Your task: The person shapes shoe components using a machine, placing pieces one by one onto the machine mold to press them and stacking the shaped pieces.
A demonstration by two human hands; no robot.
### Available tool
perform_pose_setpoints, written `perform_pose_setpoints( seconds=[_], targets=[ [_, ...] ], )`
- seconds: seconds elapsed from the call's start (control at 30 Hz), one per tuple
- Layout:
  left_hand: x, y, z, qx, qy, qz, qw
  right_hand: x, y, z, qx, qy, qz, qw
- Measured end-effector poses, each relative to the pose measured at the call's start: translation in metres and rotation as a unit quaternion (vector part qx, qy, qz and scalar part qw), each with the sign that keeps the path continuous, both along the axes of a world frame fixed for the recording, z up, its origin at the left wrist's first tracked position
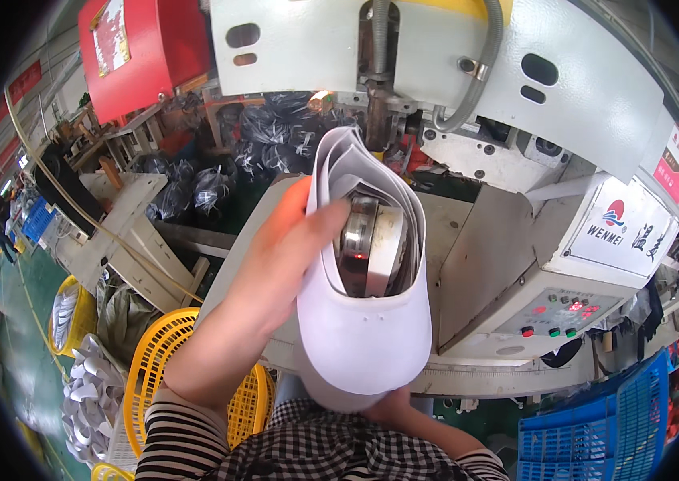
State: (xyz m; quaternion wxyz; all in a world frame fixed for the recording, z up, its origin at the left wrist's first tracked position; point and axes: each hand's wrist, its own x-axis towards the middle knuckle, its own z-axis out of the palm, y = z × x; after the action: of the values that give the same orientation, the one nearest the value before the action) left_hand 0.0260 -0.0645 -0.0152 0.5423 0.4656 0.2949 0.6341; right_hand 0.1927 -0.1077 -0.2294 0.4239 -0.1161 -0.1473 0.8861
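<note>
A white shoe upper (365, 341) with a rounded toe is held in front of me, toe towards my body and its heel end pointing at the machine. My left hand (295, 232) grips its left wall, with the thumb over the rim and inside the opening. Within that opening sits a shiny metal cylinder-like part (358, 244) beside a pale rounded block (386, 250); how they are fixed is hidden. My right hand (391, 403) is beneath the toe, and the upper hides its fingers.
A grey-white machine (299, 56) with a metal worktable (451, 216) spans the front. Its control box (560, 313) stands at right. A blue basket (588, 429) is low right, a yellow basket (140, 353) low left. White pieces (92, 401) are piled at left; black bags (275, 132) lie behind.
</note>
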Motion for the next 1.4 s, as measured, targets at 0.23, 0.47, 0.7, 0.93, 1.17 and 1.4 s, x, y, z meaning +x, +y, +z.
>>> perform_pose_setpoints(
  seconds=[0.23,0.47,0.7,0.93,1.17,1.4],
  targets=[
    [-0.013,-0.016,-0.031,0.112,0.101,0.041,0.988,0.038,0.024,0.042,0.286,-0.170,-0.050,0.942],
    [-0.025,0.001,-0.016,0.121,0.004,-0.041,0.992,0.030,0.004,0.100,0.581,-0.612,-0.270,0.463],
    [-0.016,0.003,-0.024,0.051,0.037,-0.064,0.996,-0.001,0.040,0.097,0.514,-0.466,-0.249,0.676],
    [-0.016,0.001,-0.003,0.014,0.038,-0.027,0.999,0.003,0.043,0.127,0.484,-0.403,-0.335,0.700],
    [-0.023,-0.001,-0.005,0.043,0.092,-0.033,0.994,0.014,0.053,0.100,0.537,-0.329,-0.253,0.734],
    [-0.031,0.011,-0.004,0.021,0.061,-0.091,0.994,0.022,0.053,0.104,0.322,-0.340,-0.169,0.868]
  ],
)
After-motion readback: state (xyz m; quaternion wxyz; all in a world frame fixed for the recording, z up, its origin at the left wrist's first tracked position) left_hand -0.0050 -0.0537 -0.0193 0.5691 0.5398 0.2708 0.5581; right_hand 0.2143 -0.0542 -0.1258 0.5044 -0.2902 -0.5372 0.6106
